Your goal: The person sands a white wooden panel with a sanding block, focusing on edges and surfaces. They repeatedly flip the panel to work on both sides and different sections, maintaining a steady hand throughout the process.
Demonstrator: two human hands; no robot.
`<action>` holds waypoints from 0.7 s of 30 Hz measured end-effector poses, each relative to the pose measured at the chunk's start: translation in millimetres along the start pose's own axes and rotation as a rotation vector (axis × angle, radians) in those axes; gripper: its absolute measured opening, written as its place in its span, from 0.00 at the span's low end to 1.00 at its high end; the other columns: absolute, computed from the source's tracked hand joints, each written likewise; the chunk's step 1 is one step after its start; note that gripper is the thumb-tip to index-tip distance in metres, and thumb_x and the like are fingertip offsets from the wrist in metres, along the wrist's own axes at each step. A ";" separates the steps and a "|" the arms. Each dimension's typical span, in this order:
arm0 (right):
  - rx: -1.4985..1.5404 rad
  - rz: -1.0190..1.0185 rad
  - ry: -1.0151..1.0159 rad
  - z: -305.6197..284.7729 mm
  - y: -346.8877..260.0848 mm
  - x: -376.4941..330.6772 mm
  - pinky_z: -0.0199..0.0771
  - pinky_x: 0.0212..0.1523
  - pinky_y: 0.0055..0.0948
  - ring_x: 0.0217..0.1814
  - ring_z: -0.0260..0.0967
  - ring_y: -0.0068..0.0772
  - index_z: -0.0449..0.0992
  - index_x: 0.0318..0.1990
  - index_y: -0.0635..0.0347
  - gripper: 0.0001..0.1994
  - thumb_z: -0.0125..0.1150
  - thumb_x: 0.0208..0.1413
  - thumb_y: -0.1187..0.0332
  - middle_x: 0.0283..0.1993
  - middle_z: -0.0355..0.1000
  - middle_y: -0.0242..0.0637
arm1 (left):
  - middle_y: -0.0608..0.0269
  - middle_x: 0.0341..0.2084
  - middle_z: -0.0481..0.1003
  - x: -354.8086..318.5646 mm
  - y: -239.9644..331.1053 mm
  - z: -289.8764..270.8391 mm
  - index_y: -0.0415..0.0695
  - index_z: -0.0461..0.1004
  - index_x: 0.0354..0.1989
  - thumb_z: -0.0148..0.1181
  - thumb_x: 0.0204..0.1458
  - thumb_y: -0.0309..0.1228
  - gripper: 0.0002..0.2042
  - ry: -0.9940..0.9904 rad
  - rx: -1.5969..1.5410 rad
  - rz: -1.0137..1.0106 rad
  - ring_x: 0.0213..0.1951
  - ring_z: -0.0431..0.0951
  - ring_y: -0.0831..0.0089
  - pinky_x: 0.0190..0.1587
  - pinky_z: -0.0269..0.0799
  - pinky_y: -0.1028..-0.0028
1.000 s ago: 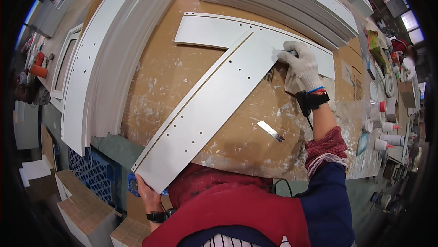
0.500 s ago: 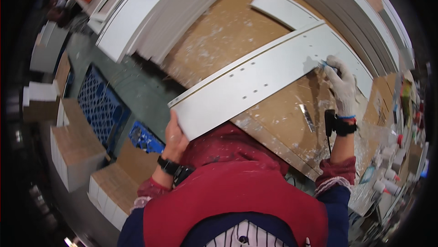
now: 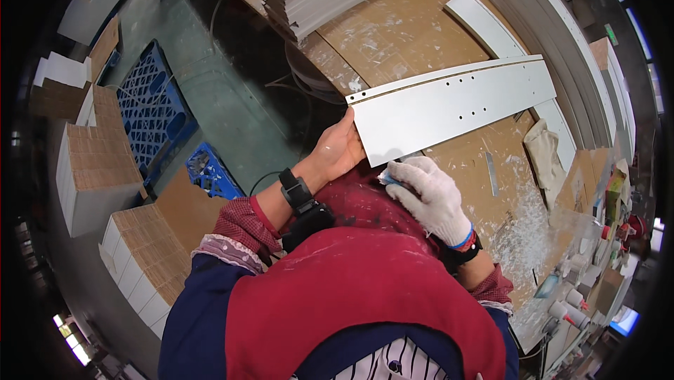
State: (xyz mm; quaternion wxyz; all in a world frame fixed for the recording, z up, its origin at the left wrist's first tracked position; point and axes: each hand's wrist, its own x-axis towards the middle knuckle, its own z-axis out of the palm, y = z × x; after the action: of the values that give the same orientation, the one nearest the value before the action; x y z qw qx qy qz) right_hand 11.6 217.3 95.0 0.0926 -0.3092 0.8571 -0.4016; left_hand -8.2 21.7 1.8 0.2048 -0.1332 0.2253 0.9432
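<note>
A long white panel (image 3: 414,113) with a groove along its far edge and several small dark holes lies slanted over the brown worktable, its left end jutting past the table. My bare left hand (image 3: 338,152) grips that left end, with its fingers partly hidden. My right hand (image 3: 430,194), in a white knit glove, is closed on a small blue piece (image 3: 388,177) beside the panel's near left corner. Most of that piece is covered by the fingers, so its kind cannot be told. A thin metal strip (image 3: 492,173) lies on the table to the right.
More white panels (image 3: 484,23) lie under the far end. Tall panel stacks (image 3: 562,43) stand behind and right. A pale cloth (image 3: 544,155) and white dust (image 3: 526,239) are on the table. Bottles (image 3: 567,312) crowd the right. Blue pallets (image 3: 156,109) and boxes (image 3: 105,155) sit left.
My right hand has moved from the panel's far right part to its near left corner, still closed on the blue piece. The panel has shifted right and turned flatter; my left hand still holds its end.
</note>
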 end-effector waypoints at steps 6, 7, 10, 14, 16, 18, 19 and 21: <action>-0.229 -0.088 0.111 23.8 -8.0 3.0 0.72 0.35 0.33 0.36 0.71 0.41 0.73 0.45 0.56 0.14 0.61 0.49 0.68 0.36 0.71 0.39 | 0.54 0.57 0.64 0.7 -1.0 -2.1 0.38 0.56 0.61 0.32 0.64 0.46 0.26 -0.012 0.004 -0.006 0.58 0.66 0.63 0.60 0.61 0.62; -0.287 -0.108 0.088 28.6 -8.7 4.3 0.72 0.34 0.34 0.36 0.70 0.41 0.73 0.46 0.56 0.14 0.60 0.50 0.68 0.36 0.70 0.39 | 0.54 0.57 0.64 0.1 -1.4 0.3 0.38 0.56 0.61 0.32 0.64 0.46 0.26 -0.001 -0.004 -0.003 0.58 0.66 0.63 0.60 0.61 0.62; -0.368 -0.149 -0.008 35.2 -11.1 8.4 0.72 0.33 0.35 0.36 0.69 0.42 0.72 0.46 0.55 0.14 0.59 0.50 0.67 0.34 0.69 0.39 | 0.54 0.57 0.64 -0.9 -3.7 0.2 0.37 0.57 0.60 0.33 0.64 0.46 0.26 0.028 -0.027 0.010 0.58 0.66 0.62 0.60 0.61 0.62; -0.316 -0.139 -0.025 30.4 -17.5 8.6 0.71 0.33 0.35 0.36 0.69 0.42 0.71 0.45 0.55 0.14 0.59 0.50 0.67 0.34 0.69 0.38 | 0.55 0.58 0.62 0.5 -2.1 -0.8 0.38 0.55 0.61 0.32 0.64 0.45 0.25 -0.011 -0.018 0.028 0.59 0.64 0.62 0.62 0.58 0.62; -0.373 -0.184 0.148 37.4 -8.2 6.7 0.71 0.33 0.35 0.36 0.69 0.42 0.71 0.45 0.55 0.14 0.59 0.50 0.67 0.34 0.68 0.38 | 0.54 0.58 0.63 0.0 -3.2 2.8 0.38 0.56 0.61 0.32 0.64 0.45 0.25 0.021 -0.018 0.024 0.59 0.64 0.62 0.62 0.58 0.62; -0.361 -0.162 0.060 35.8 -12.6 9.2 0.71 0.33 0.35 0.35 0.69 0.41 0.73 0.44 0.56 0.14 0.61 0.48 0.69 0.34 0.69 0.38 | 0.55 0.58 0.63 -0.4 -3.9 3.2 0.38 0.56 0.61 0.32 0.64 0.45 0.25 0.035 -0.029 0.019 0.59 0.64 0.62 0.62 0.57 0.62; -0.348 -0.157 0.007 33.1 -16.6 11.9 0.71 0.32 0.34 0.33 0.70 0.41 0.73 0.43 0.56 0.14 0.63 0.47 0.70 0.33 0.70 0.37 | 0.55 0.58 0.63 -0.2 -4.3 2.0 0.38 0.56 0.61 0.33 0.64 0.45 0.25 0.034 -0.040 0.016 0.59 0.64 0.62 0.62 0.57 0.62; -0.231 -0.144 -0.130 31.2 -16.5 13.0 0.71 0.33 0.36 0.36 0.69 0.41 0.73 0.43 0.57 0.12 0.59 0.50 0.68 0.34 0.68 0.38 | 0.55 0.58 0.63 0.7 -4.3 0.2 0.38 0.56 0.61 0.33 0.64 0.46 0.26 0.018 -0.048 0.018 0.59 0.64 0.62 0.62 0.57 0.62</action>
State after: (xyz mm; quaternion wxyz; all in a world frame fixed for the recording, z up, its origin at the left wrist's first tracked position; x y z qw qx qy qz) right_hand 21.4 181.7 87.8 0.0829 -0.4038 0.8653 -0.2851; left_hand -6.8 25.6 0.2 0.1909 -0.1444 0.2054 0.9490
